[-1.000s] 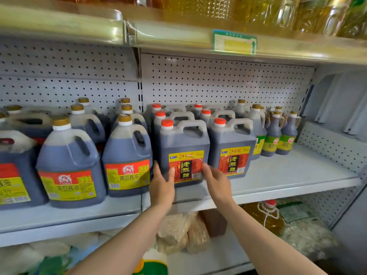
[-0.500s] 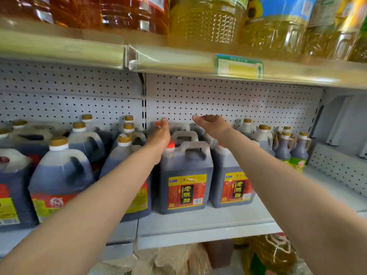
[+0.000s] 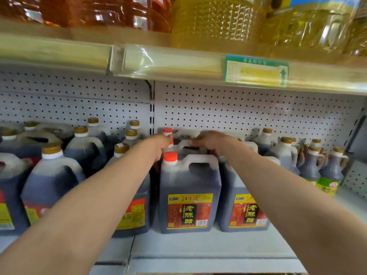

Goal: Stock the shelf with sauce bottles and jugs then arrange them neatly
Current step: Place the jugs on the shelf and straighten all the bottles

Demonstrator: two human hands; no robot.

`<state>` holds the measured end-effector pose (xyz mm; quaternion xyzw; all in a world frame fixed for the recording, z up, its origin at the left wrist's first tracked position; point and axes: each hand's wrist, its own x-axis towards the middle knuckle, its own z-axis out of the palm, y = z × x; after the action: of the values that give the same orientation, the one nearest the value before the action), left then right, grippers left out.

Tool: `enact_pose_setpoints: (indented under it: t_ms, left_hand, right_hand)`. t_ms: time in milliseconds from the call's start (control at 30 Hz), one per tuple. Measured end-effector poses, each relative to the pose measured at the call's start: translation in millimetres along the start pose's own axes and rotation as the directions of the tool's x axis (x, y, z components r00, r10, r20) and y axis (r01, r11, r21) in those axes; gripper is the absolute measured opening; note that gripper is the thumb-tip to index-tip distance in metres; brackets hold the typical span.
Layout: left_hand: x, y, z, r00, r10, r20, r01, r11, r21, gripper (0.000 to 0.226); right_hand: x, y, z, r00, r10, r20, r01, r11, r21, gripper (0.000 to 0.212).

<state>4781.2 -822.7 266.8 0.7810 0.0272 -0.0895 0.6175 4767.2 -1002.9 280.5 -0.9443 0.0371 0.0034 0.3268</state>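
Dark vinegar jugs with red caps stand in rows on the white shelf (image 3: 208, 249). The front jug (image 3: 188, 185) carries a red and yellow label, and a twin (image 3: 248, 211) stands to its right. Both my arms reach over the front jug to the second-row jug (image 3: 185, 144) behind it. My left hand (image 3: 161, 144) curls round that jug's left side by its cap. My right hand (image 3: 210, 140) curls over its white handle from the right. Another red cap (image 3: 167, 131) shows further back. Most of the held jug's body is hidden.
Soy sauce jugs with gold caps (image 3: 51, 175) fill the shelf's left part. Small handled bottles (image 3: 309, 165) stand at the right. The upper shelf edge (image 3: 168, 62) with a price tag (image 3: 256, 70) hangs close overhead, with oil jugs (image 3: 214, 18) on it. Bare shelf lies along the front.
My hands left the front jug's label, rose and reached back over it. They now close on the second-row jug, and the view has moved closer to the shelf.
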Motion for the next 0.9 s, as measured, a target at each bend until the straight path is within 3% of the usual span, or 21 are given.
enact_pose_setpoints:
  t_ms: [300,467,800,900]
  left_hand:
    - [21.7,-7.7,-1.6,1.000,-0.011,-0.008,0.009,0.989,-0.151,0.042]
    - [30.5,-5.8,-2.1,0.999,0.026,-0.042,-0.030,0.996,-0.083,0.037]
    - [32.5,-7.0,2.2,0.991,0.078,-0.109,-0.063,0.990,0.128,0.053]
    - [29.4,-8.2,2.7,0.991,0.066,-0.113,-0.053,0.991,0.120,0.053]
  right_hand:
    - [-1.4,-2.9,-4.4,0.999,-0.016,0.030,0.016,1.000,-0.005,0.039]
    - [2.2,-4.8,-2.6,1.000,0.018,0.005,-0.017,0.999,-0.027,0.038]
    - [11.0,1.8,-3.2,1.000,-0.018,0.005,0.018,1.000,-0.022,0.035]
    - [11.0,2.8,-2.5,1.000,-0.020,0.007,0.020,1.000,-0.021,0.032]
